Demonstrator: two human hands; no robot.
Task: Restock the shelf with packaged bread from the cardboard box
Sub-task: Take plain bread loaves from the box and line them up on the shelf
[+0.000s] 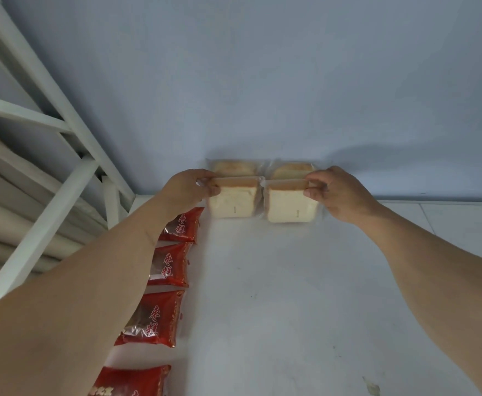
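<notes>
Up near the middle of the frame, each hand pinches the top edge of a clear-wrapped bread pack: the left hand (189,188) holds the left pack (232,200) at its upper left corner, thumb in front and fingers curled behind, and the right hand (338,192) holds the right pack (291,204) at its upper right corner the same way. Both packs stand upright side by side, their wrappers touching, bottoms on the white shelf (291,295). Just behind them, against the blue-grey wall (262,81), two more bread packs (262,167) stand in a row, mostly hidden by the front pair. Below the left hand, a column of red snack packets (171,265) runs down the left edge of the shelf toward the lower left of the frame, partly covered by the left forearm. White metal shelf framing (51,115) crosses the upper left of the frame. A small scrap (372,387) lies on the shelf at the lower right.
</notes>
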